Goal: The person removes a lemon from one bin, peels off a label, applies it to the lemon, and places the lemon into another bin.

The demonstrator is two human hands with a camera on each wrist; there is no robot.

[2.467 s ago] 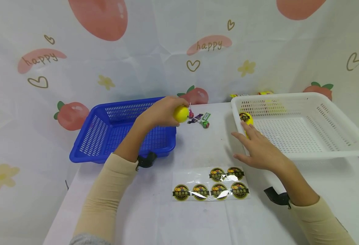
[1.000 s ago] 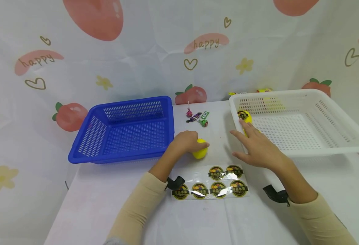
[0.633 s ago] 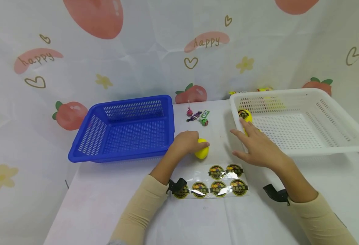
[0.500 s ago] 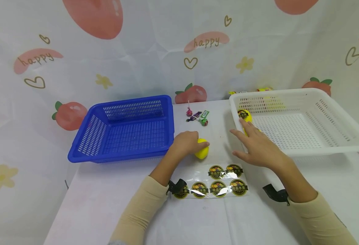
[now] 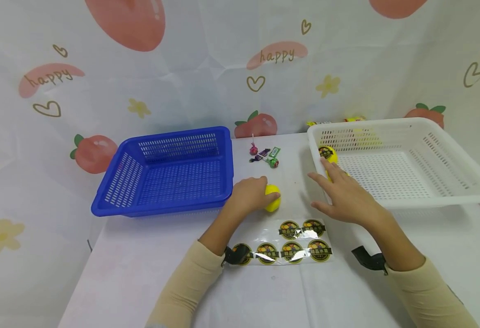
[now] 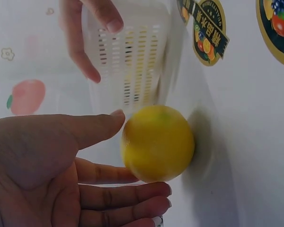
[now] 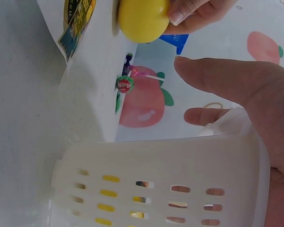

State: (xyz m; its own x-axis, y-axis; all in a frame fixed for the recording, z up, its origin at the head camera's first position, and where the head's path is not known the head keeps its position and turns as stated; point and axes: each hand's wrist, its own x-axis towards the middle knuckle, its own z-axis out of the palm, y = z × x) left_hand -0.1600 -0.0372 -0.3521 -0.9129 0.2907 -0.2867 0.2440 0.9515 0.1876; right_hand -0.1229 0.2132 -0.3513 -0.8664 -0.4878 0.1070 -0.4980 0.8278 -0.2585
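Note:
My left hand point(image 5: 248, 195) holds a yellow lemon point(image 5: 272, 198) low over the table, between the blue basket and the sticker sheet. In the left wrist view, thumb and index fingertip sit against the lemon point(image 6: 158, 144) while the other fingers reach beneath it. My right hand point(image 5: 344, 193) lies over the near left corner of the white basket point(image 5: 428, 201), fingers spread and thumb outside. Under its fingertips inside that basket is a yellow fruit with a round black-and-gold sticker point(image 5: 326, 153); more yellow shows partly hidden behind the fingers.
A blue basket point(image 5: 162, 210) stands at left. The clear sheet of round fruit stickers point(image 5: 292, 253) lies in front of the hands. Lollipops point(image 5: 273, 162) and wrapped candies point(image 5: 260, 155) lie at the back, with yellow packets point(image 5: 354, 119) behind the white basket.
My left hand has brought the lemon from above the blue basket's right edge down to the table's middle, then slightly right. The right hand has stayed at the white basket.

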